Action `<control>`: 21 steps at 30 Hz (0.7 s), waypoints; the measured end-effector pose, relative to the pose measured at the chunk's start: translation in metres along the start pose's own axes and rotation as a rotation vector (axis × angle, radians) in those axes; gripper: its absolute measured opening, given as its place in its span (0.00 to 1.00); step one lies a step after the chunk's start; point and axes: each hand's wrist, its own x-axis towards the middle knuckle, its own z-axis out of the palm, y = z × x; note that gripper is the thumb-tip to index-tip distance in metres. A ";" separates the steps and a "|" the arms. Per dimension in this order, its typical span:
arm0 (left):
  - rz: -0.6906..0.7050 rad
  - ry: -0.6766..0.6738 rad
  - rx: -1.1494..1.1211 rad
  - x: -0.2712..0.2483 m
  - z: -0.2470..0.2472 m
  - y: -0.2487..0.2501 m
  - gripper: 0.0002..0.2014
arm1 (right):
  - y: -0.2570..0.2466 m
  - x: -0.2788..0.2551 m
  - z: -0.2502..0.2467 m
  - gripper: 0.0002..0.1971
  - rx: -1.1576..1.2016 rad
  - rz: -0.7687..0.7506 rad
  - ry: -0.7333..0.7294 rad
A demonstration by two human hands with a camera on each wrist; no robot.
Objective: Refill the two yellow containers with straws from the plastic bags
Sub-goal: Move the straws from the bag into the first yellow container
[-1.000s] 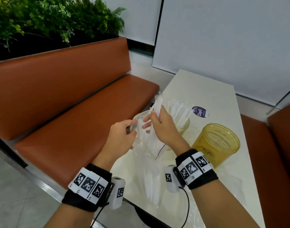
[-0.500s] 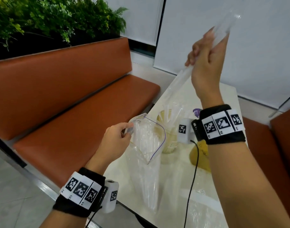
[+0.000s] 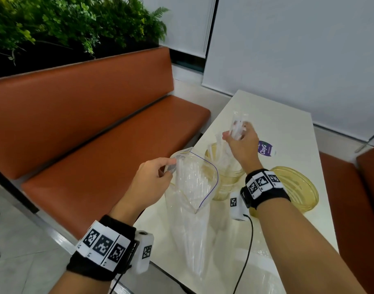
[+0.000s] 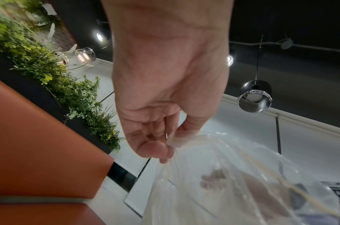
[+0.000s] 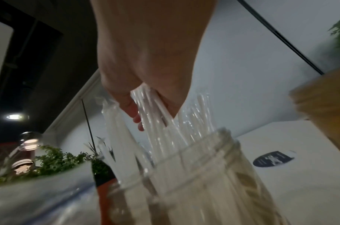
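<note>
My left hand [image 3: 154,179] pinches the open rim of a clear zip bag [image 3: 194,187] that stands on the white table and holds several wrapped straws; the left wrist view shows the fingers [image 4: 165,146] curled on the bag's rim [image 4: 184,138]. My right hand [image 3: 241,141] grips a bundle of clear-wrapped straws [image 3: 237,124], their lower ends inside the left yellow container [image 3: 226,177]. In the right wrist view the bundle [image 5: 155,106] runs from my right hand [image 5: 145,97] down into that container [image 5: 213,167]. The second yellow container [image 3: 296,187] stands to the right, partly hidden by my right wrist.
The white table [image 3: 283,128] carries a purple round sticker [image 3: 265,148] behind the containers and crumpled clear plastic [image 3: 262,276] at its near edge. An orange bench [image 3: 97,134] runs along the left, with plants [image 3: 65,24] above its backrest. Another orange seat [image 3: 355,204] is at right.
My right hand lifted a bundle of straws high out of the bag, then came down with it into the left yellow container. The left hand kept hold of the bag's rim.
</note>
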 end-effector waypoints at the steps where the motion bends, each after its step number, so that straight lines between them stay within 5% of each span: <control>1: 0.002 -0.007 0.000 0.000 0.000 0.000 0.19 | -0.006 0.001 -0.002 0.27 0.052 -0.055 0.009; 3: 0.008 -0.014 -0.002 0.000 0.001 0.002 0.20 | -0.018 0.005 -0.006 0.35 0.095 -0.179 0.047; 8: 0.015 -0.008 0.013 -0.001 0.002 0.007 0.20 | -0.024 0.006 -0.002 0.04 -0.164 -0.345 0.023; 14: 0.040 -0.015 0.014 -0.003 0.002 0.006 0.21 | 0.004 -0.013 -0.005 0.15 -0.584 -0.236 -0.194; 18: 0.053 -0.014 0.022 -0.006 0.003 0.008 0.21 | -0.025 -0.022 -0.009 0.12 -0.667 -0.509 -0.015; 21: 0.078 -0.017 0.026 -0.006 0.005 0.012 0.20 | -0.059 -0.042 -0.002 0.08 -0.622 -0.433 -0.056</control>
